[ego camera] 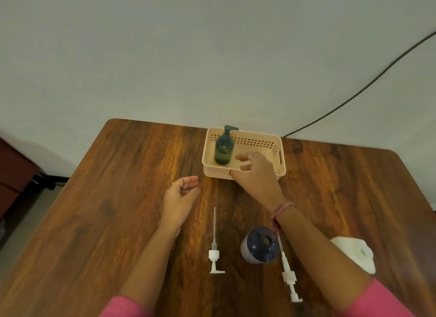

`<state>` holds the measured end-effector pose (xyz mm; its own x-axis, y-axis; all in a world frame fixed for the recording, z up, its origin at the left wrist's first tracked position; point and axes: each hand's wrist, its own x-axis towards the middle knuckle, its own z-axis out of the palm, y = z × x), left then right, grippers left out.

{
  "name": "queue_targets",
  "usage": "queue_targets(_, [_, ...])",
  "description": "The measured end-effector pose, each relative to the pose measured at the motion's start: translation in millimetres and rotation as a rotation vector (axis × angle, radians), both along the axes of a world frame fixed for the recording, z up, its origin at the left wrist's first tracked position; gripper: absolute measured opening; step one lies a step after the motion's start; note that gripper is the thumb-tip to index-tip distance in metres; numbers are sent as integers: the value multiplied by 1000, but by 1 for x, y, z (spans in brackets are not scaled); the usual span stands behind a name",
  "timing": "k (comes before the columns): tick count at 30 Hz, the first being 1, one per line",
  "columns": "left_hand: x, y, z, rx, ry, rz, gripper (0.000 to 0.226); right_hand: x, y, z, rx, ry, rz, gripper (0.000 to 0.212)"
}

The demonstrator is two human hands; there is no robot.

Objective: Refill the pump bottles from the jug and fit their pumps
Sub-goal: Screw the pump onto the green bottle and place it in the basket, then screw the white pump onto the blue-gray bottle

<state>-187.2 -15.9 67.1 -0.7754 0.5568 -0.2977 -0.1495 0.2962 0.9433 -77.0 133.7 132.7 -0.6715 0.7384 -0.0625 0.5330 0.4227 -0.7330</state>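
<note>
Right hand (256, 175), fingers loosely spread and empty, reaches over the basket (279, 161) rim beside the green pump bottle (223, 151); left hand (180, 196) hovers relaxed, empty.

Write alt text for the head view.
A green pump bottle stands in a basket on a wooden table, the right hand open over the basket rim. Nearer, an open bottle, two loose pumps and a jug.
</note>
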Motion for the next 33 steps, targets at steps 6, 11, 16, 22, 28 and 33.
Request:
queue_targets(6, [32, -28, -6, 22, -27, 64, 25, 61, -63, -16, 88, 91, 131, 26])
queue_targets(11, [60, -54, -15, 23, -52, 123, 25, 89, -100, -57, 161, -185, 373, 26])
queue_targets(16, [83, -68, -26, -8, -72, 147, 26, 87, -112, -96, 424, -527, 796, 47])
queue_targets(22, [104, -72, -32, -34, -87, 146, 27, 78, -117, -121, 612, -671, 997, 43])
queue_targets(28, [113, -75, -30, -9, -83, 152, 27, 94, -113, -119, 705, -402, 1036, 35])
queue_targets(33, [108, -71, -21, 11, 19, 228, 29, 111, -98, -87, 573, 92, 888, 27])
